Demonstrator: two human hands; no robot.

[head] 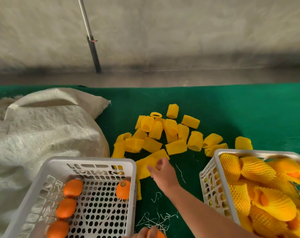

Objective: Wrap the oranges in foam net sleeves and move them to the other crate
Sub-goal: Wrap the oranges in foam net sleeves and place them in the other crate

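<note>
My right hand [163, 170] reaches forward over the green cloth and pinches a flat yellow foam net sleeve [149, 162] beside the left crate's far right corner. At the bottom edge my left hand [142, 234] holds a bare orange [157, 234], both only partly in view. The white left crate [92, 161] holds several bare oranges [73, 187]. The white right crate [214, 182] is full of oranges wrapped in yellow sleeves [259, 170]. A pile of loose yellow sleeves [163, 133] lies on the cloth beyond my right hand.
A large white woven sack [42, 127] lies left of the sleeve pile, behind the left crate. White thread scraps [156, 219] litter the green cloth [248, 110] between the crates. A dark pole [92, 47] leans against the wall behind the table.
</note>
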